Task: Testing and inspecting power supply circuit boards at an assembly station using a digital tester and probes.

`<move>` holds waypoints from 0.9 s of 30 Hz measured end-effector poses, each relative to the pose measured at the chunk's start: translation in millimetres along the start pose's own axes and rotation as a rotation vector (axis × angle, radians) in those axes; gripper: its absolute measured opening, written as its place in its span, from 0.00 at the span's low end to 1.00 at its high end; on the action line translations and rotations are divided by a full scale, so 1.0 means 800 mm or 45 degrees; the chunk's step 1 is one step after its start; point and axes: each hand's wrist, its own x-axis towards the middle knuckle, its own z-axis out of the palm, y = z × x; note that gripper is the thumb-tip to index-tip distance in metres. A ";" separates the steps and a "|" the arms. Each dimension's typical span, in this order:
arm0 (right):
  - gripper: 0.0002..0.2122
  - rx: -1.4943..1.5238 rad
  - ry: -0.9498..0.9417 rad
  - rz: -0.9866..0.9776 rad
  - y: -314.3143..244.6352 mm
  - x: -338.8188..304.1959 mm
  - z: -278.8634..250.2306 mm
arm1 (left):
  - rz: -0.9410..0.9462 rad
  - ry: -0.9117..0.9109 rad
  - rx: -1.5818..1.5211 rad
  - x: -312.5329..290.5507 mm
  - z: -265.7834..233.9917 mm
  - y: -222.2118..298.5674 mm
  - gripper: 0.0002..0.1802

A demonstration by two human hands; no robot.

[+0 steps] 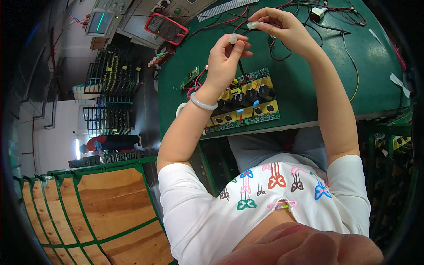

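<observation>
My left hand (pixel 224 59), with a pale bangle at the wrist, pinches a small white plug connector (pixel 232 39) between thumb and fingers. To its right, my right hand (pixel 287 31) grips another small whitish connector (pixel 253 25) at its fingertips. The two connectors are apart, raised over the green bench. Below my hands lies a green circuit board (pixel 275 115) carrying black cylindrical capacitors (pixel 251 95), yellow-wrapped parts and blue-tipped leads. My left forearm partly covers its left side. Red and black wires run near both hands.
A red multimeter (pixel 164 29) sits at the back left beside a grey instrument panel. An oscilloscope (pixel 100 22) stands farther left. Tangled cables (pixel 349 17) lie at the back right. Wooden panels in a green frame (pixel 110 198) stand at lower left; a person (pixel 112 143) is beyond.
</observation>
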 end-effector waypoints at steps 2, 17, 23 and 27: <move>0.11 0.054 -0.050 -0.069 -0.005 0.001 0.001 | -0.002 0.012 -0.015 -0.001 0.000 -0.001 0.14; 0.10 0.009 -0.131 -0.287 -0.019 0.000 0.010 | 0.023 -0.186 0.257 0.000 -0.011 0.006 0.22; 0.09 -0.044 -0.112 -0.325 -0.019 0.000 0.009 | 0.116 -0.120 0.538 -0.001 -0.008 0.018 0.17; 0.09 -0.105 -0.142 -0.438 -0.026 -0.002 0.013 | 0.202 -0.093 0.700 0.000 -0.009 0.018 0.13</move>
